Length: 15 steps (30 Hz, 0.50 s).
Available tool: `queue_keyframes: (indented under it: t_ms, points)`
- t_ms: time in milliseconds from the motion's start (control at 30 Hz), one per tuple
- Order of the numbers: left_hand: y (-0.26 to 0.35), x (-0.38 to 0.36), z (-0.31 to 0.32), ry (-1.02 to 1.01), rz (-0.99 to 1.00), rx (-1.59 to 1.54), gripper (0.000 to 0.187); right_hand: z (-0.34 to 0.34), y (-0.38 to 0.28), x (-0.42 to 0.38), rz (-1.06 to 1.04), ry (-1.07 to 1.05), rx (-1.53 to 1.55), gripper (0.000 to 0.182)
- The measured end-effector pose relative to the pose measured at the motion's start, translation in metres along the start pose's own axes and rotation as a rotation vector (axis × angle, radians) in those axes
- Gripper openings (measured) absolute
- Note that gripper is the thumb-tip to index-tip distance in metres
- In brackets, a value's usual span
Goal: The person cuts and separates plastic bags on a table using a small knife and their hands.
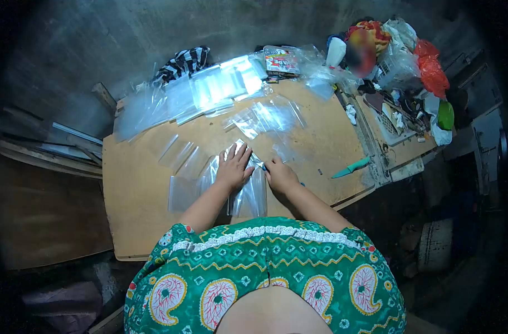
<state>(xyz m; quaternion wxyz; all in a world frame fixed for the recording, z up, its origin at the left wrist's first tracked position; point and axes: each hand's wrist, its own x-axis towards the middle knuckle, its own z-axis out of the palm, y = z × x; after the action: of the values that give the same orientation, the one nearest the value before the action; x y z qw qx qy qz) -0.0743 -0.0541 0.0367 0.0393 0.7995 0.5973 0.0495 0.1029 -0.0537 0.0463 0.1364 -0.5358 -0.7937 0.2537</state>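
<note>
Clear plastic sheets (249,199) lie on the wooden table (137,206) right in front of me. My left hand (234,166) rests flat on these sheets with its fingers spread. Close to its right, my right hand (280,173) is closed at the sheets' edge, around something small and blue that is mostly hidden. More clear sheets (181,156) lie to the left of my left hand. Beyond both hands is a loose group of shiny clear pieces (265,118).
Stacked plastic sheets (209,89) cover the table's back left. A printed box (282,60) stands at the back. A teal knife (351,167) lies on the right, near a side surface with a tray (396,131), a red bag (431,67) and other clutter.
</note>
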Motion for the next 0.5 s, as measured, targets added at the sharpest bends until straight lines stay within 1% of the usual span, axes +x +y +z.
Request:
queue_keyframes:
  t_ms: [67, 133, 233, 367, 433, 467, 500]
  points:
    - [-0.002, 0.000, 0.001, -0.010, 0.007, -0.004, 0.053, -0.002, 0.001, 0.001, -0.004, -0.008, -0.009, 0.021]
    - [0.000, -0.002, -0.004, -0.018, 0.008, 0.006, 0.053, -0.009, 0.012, -0.004, 0.056, -0.004, 0.007, 0.021]
    - [0.002, 0.000, -0.003, -0.043, 0.001, 0.007, 0.054, -0.011, 0.013, 0.003, 0.003, 0.045, -0.009, 0.020]
    - [0.000, -0.001, -0.001, -0.017, 0.002, 0.008, 0.057, -0.004, 0.000, 0.052, 0.023, -0.011, -0.037, 0.021]
    - [-0.002, 0.000, 0.000, -0.019, -0.010, 0.011, 0.058, 0.002, 0.002, 0.072, -0.017, 0.056, -0.028, 0.022]
    - [-0.005, 0.000, 0.004, 0.033, -0.023, -0.057, 0.058, 0.003, 0.007, 0.075, -0.027, 0.065, -0.011, 0.026]
    - [-0.009, 0.001, 0.009, 0.085, -0.038, -0.129, 0.058, -0.001, 0.008, 0.071, -0.029, 0.067, -0.008, 0.026]
